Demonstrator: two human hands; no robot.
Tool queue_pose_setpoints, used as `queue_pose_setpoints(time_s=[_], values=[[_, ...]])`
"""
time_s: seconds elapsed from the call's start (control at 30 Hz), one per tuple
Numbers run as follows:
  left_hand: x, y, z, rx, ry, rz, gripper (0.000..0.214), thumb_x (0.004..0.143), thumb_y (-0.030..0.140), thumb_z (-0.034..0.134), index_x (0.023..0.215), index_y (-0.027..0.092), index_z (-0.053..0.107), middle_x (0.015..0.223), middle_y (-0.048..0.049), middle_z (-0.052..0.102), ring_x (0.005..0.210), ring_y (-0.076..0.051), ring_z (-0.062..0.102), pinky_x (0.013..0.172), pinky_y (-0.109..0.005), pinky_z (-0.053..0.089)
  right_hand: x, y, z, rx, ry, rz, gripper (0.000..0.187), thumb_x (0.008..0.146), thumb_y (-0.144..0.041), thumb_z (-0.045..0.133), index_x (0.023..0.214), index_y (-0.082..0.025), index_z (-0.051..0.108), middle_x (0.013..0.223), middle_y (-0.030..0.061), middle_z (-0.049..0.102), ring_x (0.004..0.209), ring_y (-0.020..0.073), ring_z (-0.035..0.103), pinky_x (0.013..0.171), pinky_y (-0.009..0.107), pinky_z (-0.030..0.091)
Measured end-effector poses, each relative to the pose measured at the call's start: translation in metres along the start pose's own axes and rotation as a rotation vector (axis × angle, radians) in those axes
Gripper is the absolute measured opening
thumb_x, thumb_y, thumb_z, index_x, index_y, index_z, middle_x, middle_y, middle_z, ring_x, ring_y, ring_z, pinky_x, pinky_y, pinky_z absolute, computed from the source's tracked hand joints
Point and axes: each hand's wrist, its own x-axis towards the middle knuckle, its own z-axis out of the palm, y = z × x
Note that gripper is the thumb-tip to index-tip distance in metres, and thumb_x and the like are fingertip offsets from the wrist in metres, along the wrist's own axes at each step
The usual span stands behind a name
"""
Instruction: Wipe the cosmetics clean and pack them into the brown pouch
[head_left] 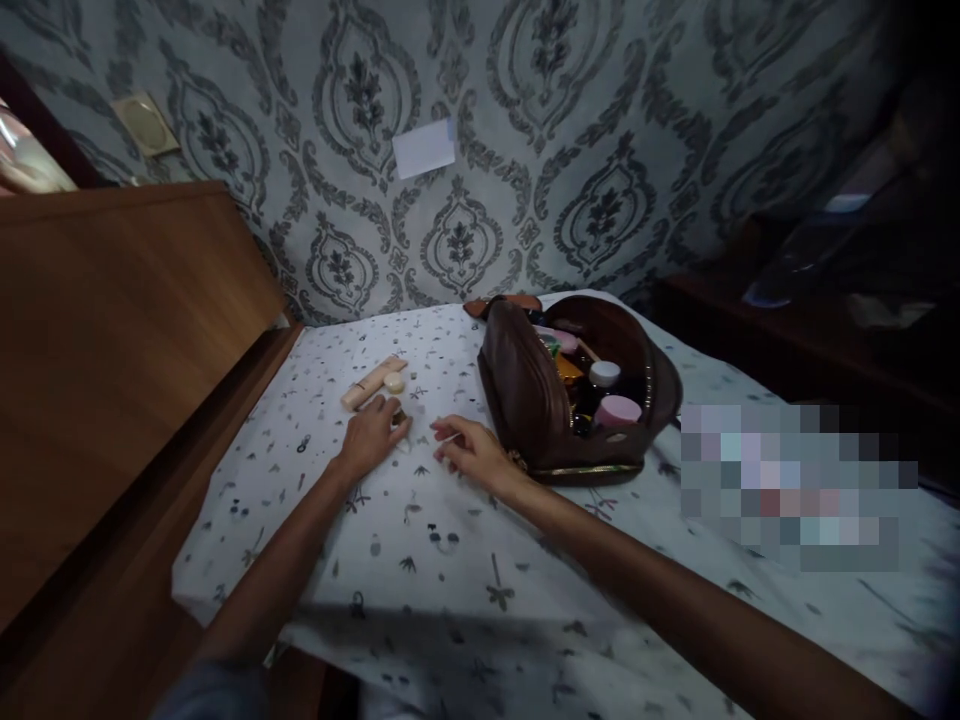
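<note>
My left hand point(369, 438) rests low over the printed cloth, its fingers closed around a small brownish item point(398, 416) that they mostly hide. Just beyond it lie a slim beige tube point(375, 383) and a small round cream-coloured piece point(394, 382). My right hand point(471, 450) hovers a short way to the right with fingers apart and loosely bent, holding nothing. Beside that hand stands a dark brown toiletry bag point(525, 385), unzipped. Inside it show a jar with a pink lid point(618, 410), a white cap point(604, 373) and other small items.
A white cloth with small prints point(442, 570) covers the table. A wooden panel point(112, 370) rises along the left side. Behind the bag lies an orange-brown item point(517, 302). Patterned wallpaper point(457, 235) backs the table, with a white card point(424, 149) on it. A blurred patch covers things at right.
</note>
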Motion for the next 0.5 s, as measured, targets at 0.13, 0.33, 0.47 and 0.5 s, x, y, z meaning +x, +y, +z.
queue_pose_setpoints(time_s=[0.13,0.33,0.47,0.5], values=[[-0.006,0.018,0.001,-0.259,0.128,0.126,0.021,0.101,0.035,0.044,0.095,0.021,0.059,0.095,-0.0058,0.065,0.088,-0.021,0.062,0.078,-0.032,0.049,0.004,0.01,0.018,0.353,-0.032,0.019,0.044,0.072,-0.035,0.08,0.114,-0.025,0.07,0.096,0.0018,0.063,0.073,0.0146,0.063,0.066,0.031,0.056],[-0.015,0.034,0.001,-0.573,0.142,0.189,0.038,0.105,0.039,0.03,0.079,0.022,0.053,0.075,-0.0009,0.059,0.071,-0.017,0.056,0.072,-0.031,0.044,-0.001,0.015,0.018,0.622,-0.087,0.069,0.053,0.063,-0.047,0.092,0.107,-0.023,0.074,0.076,-0.0024,0.061,0.069,0.0123,0.058,0.065,0.027,0.055],[-0.012,0.029,0.001,-0.736,0.196,0.101,0.046,0.106,0.049,0.031,0.072,0.022,0.047,0.066,0.002,0.052,0.063,-0.015,0.051,0.064,-0.029,0.041,0.002,0.018,0.02,0.631,-0.082,0.057,0.053,0.06,-0.048,0.094,0.102,-0.02,0.076,0.093,0.0026,0.07,0.08,0.0146,0.064,0.066,0.026,0.055],[-0.01,0.026,0.002,-0.752,0.214,0.071,0.047,0.105,0.051,0.033,0.07,0.022,0.045,0.064,0.0026,0.05,0.062,-0.015,0.049,0.063,-0.029,0.04,0.004,0.019,0.02,0.625,-0.079,0.052,0.053,0.06,-0.048,0.094,0.102,-0.021,0.075,0.093,0.0026,0.071,0.081,0.0149,0.065,0.069,0.027,0.055]])
